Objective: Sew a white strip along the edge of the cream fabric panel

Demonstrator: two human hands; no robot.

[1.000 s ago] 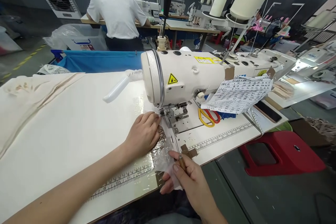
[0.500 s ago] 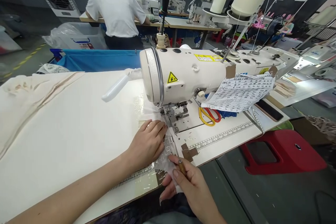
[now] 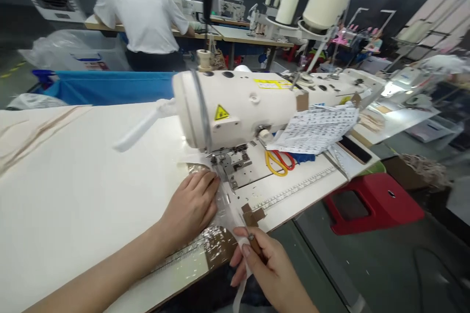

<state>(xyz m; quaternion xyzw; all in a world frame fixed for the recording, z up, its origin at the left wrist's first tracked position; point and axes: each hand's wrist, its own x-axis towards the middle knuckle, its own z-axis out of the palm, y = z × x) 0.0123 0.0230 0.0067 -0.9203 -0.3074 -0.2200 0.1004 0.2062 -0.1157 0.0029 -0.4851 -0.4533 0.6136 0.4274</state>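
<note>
My left hand (image 3: 193,200) lies palm down on the sheer white fabric (image 3: 223,208), left of the needle area, fingers bent a little and their tips partly hidden. My right hand (image 3: 270,264), at the table's front edge, pinches a narrow white fabric strip (image 3: 243,254) between thumb and fingers; its tail hangs below. The same hand holds a slim tool with a wooden handle (image 3: 255,243), its thin tip towards the fabric. Ahead is a white sewing machine (image 3: 235,102), its presser foot (image 3: 216,160) close to my left fingertips.
Yellow- and red-handled scissors (image 3: 277,162) lie under the machine arm, near a handwritten paper sheet (image 3: 316,129) and a phone (image 3: 354,150). A red stool (image 3: 396,200) stands at right. A person in a white shirt (image 3: 145,14) sits beyond the blue cloth bin (image 3: 117,85).
The view has swung right, so the scene sits further left. The white strip now hangs longer below my right hand, and more of the clear taped area shows by my left hand.
</note>
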